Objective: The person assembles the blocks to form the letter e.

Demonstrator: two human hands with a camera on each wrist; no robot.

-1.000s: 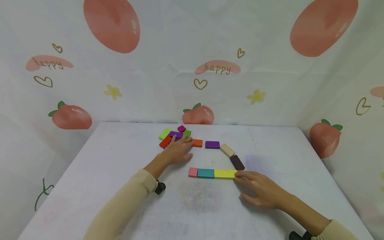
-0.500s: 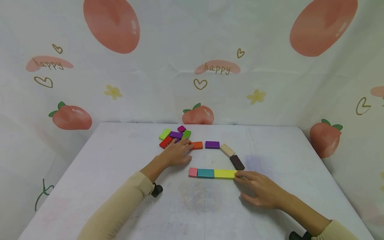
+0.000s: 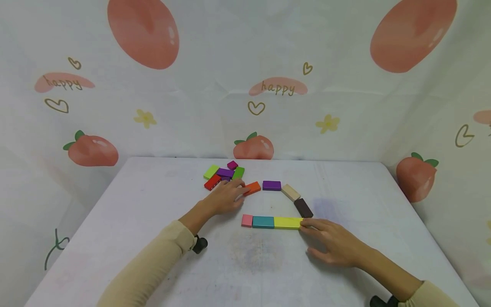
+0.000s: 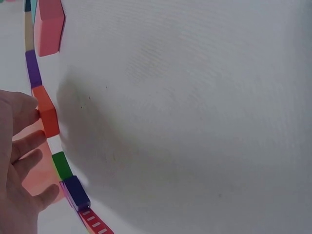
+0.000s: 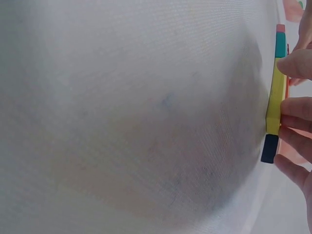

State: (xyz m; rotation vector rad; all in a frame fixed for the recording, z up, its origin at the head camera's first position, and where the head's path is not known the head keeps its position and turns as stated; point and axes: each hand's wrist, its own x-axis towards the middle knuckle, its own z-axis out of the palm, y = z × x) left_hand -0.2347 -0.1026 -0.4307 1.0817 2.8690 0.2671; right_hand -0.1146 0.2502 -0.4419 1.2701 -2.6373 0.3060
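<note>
In the head view, the orange block (image 3: pixel 253 188) lies on the white bench (image 3: pixel 215 268) at the fingertips of the left hand (image 3: pixel 224 198), one finger over its left end. Its long axis slants, the right end pointing away from the person and toward the purple block (image 3: pixel 271 186). The right hand (image 3: pixel 335 243) has its fingers extended, thumb apart, fingertips touching the right end of the yellow block (image 3: pixel 287 223), whose long axis runs left to right.

In the left wrist view, the fingers meet one long edge of the orange block; whether the thumb pinches it, I cannot tell.

In the right wrist view, spread fingers lie along the yellow block, its upper end against the teal block (image 5: pixel 281 45).
</note>
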